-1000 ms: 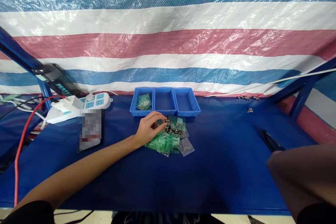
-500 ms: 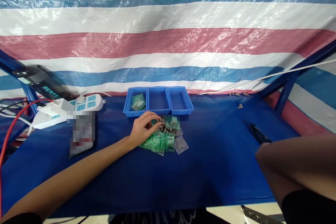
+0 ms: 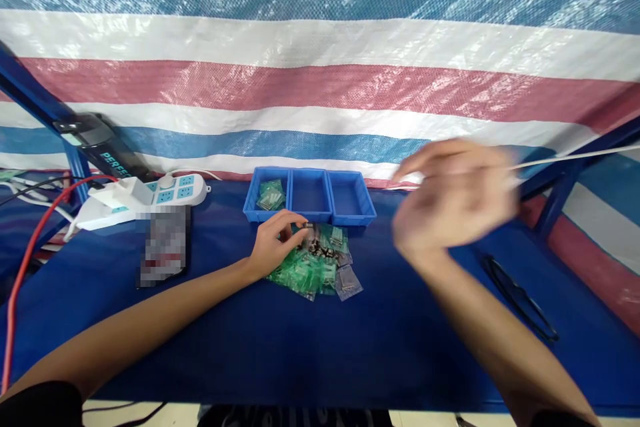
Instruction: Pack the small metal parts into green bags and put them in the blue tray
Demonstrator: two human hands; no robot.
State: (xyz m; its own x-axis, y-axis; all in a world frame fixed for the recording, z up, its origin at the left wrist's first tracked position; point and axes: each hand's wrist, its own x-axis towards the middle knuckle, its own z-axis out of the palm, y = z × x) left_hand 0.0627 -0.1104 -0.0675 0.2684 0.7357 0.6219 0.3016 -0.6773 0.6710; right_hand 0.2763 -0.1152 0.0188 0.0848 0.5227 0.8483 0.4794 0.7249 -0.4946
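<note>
My left hand (image 3: pixel 275 243) reaches over a pile of small green plastic bags (image 3: pixel 303 273) with silvery metal parts inside. Its thumb and forefinger pinch the upper edge of a small clear plastic bag (image 3: pixel 315 240) that shows dark and silver pieces. A flat clear bag (image 3: pixel 349 281) lies at the pile's right edge. My right hand (image 3: pixel 455 197) is raised to the right of the pile, apart from it. Motion smears its fingers, so I cannot see whether anything is in them.
Behind the pile stand a left blue tray (image 3: pixel 247 203) holding green bags, a middle tray (image 3: pixel 310 193) and a right tray (image 3: pixel 350 197). To the left are a blurred-out phone (image 3: pixel 165 247), a power strip (image 3: pixel 185 190) and a black bottle (image 3: pixel 107 147). Black glasses (image 3: pixel 520 297) lie right.
My right hand has swung up into view from the right edge, uncovering the glasses. My left hand stays at the pile in nearly the same pinch. The whole view has shifted slightly.
</note>
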